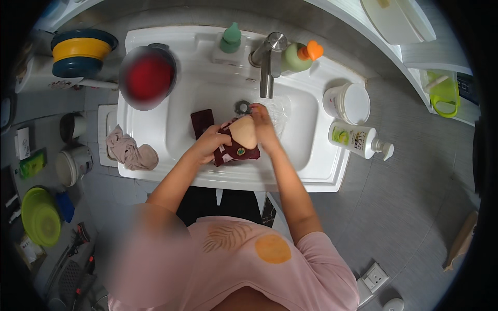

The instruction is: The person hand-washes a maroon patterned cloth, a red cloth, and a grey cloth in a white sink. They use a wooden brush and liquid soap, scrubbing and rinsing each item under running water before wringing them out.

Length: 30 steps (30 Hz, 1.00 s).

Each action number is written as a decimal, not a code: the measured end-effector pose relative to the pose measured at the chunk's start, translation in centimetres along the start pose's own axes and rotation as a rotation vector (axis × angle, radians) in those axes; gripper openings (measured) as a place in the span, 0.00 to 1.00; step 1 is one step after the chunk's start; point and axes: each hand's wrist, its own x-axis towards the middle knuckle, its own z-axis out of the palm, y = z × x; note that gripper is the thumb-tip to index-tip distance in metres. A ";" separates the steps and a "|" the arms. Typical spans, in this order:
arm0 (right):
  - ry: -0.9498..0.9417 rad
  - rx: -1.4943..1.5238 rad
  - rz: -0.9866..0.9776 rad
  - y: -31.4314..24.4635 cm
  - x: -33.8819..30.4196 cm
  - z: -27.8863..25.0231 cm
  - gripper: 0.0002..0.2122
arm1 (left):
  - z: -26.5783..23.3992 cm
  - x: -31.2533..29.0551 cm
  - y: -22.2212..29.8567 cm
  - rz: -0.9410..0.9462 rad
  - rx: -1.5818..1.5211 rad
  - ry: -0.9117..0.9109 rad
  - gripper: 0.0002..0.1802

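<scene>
Over the white sink basin, my left hand (pixel 208 143) is closed on a dark maroon cloth (pixel 228 157) with pale pink patches and a small green-and-gold motif. A beige, rounded triangular pad (pixel 244 132) lies on top of this cloth; I cannot tell whether it is attached. Against the pad's right side is my right hand (pixel 264 127), fingers curled, its fingertips partly hidden; what it grips is unclear. Behind my left hand, a folded dark maroon piece (pixel 202 122) rests in the basin. Beyond my right hand the faucet (pixel 266 78) points down, with rippling water (pixel 280 111) below.
A grey basin (pixel 173 57) with blurred red contents sits on the sink's left corner. A soap dispenser (pixel 231 41) and a green bottle (pixel 298 58) flank the faucet. A white tub (pixel 355 103) and pump bottle (pixel 353 138) stand right. Left lies a crumpled cloth (pixel 129 150).
</scene>
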 end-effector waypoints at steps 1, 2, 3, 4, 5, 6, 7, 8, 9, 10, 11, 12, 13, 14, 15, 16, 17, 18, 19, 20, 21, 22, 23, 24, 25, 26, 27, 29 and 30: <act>-0.059 0.070 0.035 -0.2 -0.3 -0.8 0.15 | -0.4 0.0 0.4 0.024 0.096 -0.035 0.28; -0.116 0.137 0.069 -1.4 -0.8 -1.5 0.16 | -0.2 -0.1 0.9 0.050 0.191 -0.073 0.27; -0.173 0.205 0.102 -2.0 -1.2 -1.9 0.17 | 0.7 -0.5 1.7 0.181 0.281 -0.042 0.25; -0.163 0.151 0.021 -1.8 -1.6 -2.0 0.17 | 1.0 0.0 1.8 0.347 0.397 0.081 0.22; -0.153 0.095 -0.060 -1.4 -2.2 -2.0 0.17 | 1.0 0.6 1.9 0.516 0.509 0.205 0.20; -0.146 0.039 -0.142 -2.0 -2.8 -1.8 0.16 | 1.0 1.1 1.9 0.685 0.618 0.335 0.18; -0.154 -0.144 -0.253 -2.6 -4.0 -1.4 0.16 | 0.7 1.2 1.9 0.696 0.655 0.385 0.21; -0.161 -0.325 -0.364 -4.0 -5.2 -0.1 0.17 | 0.2 1.8 1.3 0.713 0.635 0.467 0.23; -0.133 -0.283 -0.212 -3.4 -5.7 1.3 0.18 | 0.0 2.4 0.3 0.720 0.615 0.543 0.25; -0.164 -0.289 -0.261 -2.6 -5.9 2.3 0.17 | -0.3 2.9 -0.7 0.727 0.594 0.621 0.28; -0.176 -0.294 -0.303 -1.6 -5.9 2.6 0.17 | 1.5 1.4 0.3 0.599 0.764 0.633 0.33; -0.214 -0.299 -0.361 -1.6 -5.8 3.4 0.16 | 1.3 1.1 -0.8 0.506 0.615 0.650 0.34; -0.269 -0.293 -0.299 -1.8 -6.0 3.9 0.15 | 0.7 1.4 -2.4 0.414 0.465 0.663 0.34; -0.269 -0.386 -0.334 -1.2 -6.1 4.2 0.14 | 0.0 1.5 -3.7 0.312 0.317 0.673 0.34; -0.258 -0.479 -0.369 -0.4 -6.1 4.2 0.14 | -0.8 1.1 -3.8 0.193 -0.005 0.585 0.35; -0.247 -0.573 -0.403 0.4 -6.2 4.2 0.14 | -1.9 0.2 -3.9 0.109 -0.179 0.510 0.34; -0.247 -0.615 -0.415 0.4 -6.3 4.1 0.13 | -3.0 -0.9 -4.2 0.027 -0.357 0.433 0.33; -0.248 -0.657 -0.427 0.3 -6.5 3.8 0.13 | -3.6 -1.5 -4.4 -0.055 -0.534 0.353 0.32; -0.247 -0.699 -0.439 0.2 -6.6 3.4 0.13 | -3.7 -0.9 -4.7 -0.201 -0.789 0.527 0.28; -0.248 -0.739 -0.448 0.2 -6.8 3.3 0.13 | -3.3 -1.2 -4.3 -0.249 -0.770 0.312 0.28; -0.285 -0.718 -0.482 0.3 -7.2 3.4 0.12 | -2.7 -1.9 -3.5 -0.297 -0.745 0.101 0.27; -0.330 -0.683 -0.534 0.5 -7.4 3.6 0.12 | -2.2 -2.2 -3.1 -0.344 -0.716 -0.110 0.26; -0.388 -0.646 -0.594 0.4 -7.7 4.2 0.11 | -3.7 -0.7 -4.9 -0.375 -0.593 -0.055 0.23; -0.428 -0.617 -0.654 0.3 -7.5 4.2 0.11 | -3.8 -0.5 -5.4 -0.294 -0.548 -0.038 0.22; -0.281 -0.441 -0.482 0.7 -7.2 4.1 0.09 | -3.8 -0.4 -6.0 -0.213 -0.501 -0.022 0.21; -0.131 -0.264 -0.316 1.0 -6.5 4.0 0.08 | -3.6 -0.5 -6.2 -0.131 -0.450 -0.009 0.21; 0.033 -0.067 -0.228 0.8 -5.4 3.4 0.09 | -2.1 -1.7 -5.2 -0.031 -0.358 0.032 0.21; 0.228 -0.014 -0.206 -1.5 -4.6 3.4 0.11 | -1.1 -2.2 -4.5 0.086 -0.252 0.060 0.23; 0.195 -0.314 -0.448 -1.9 -4.5 4.5 0.12 | -1.0 -2.2 -4.5 0.138 -0.202 0.039 0.23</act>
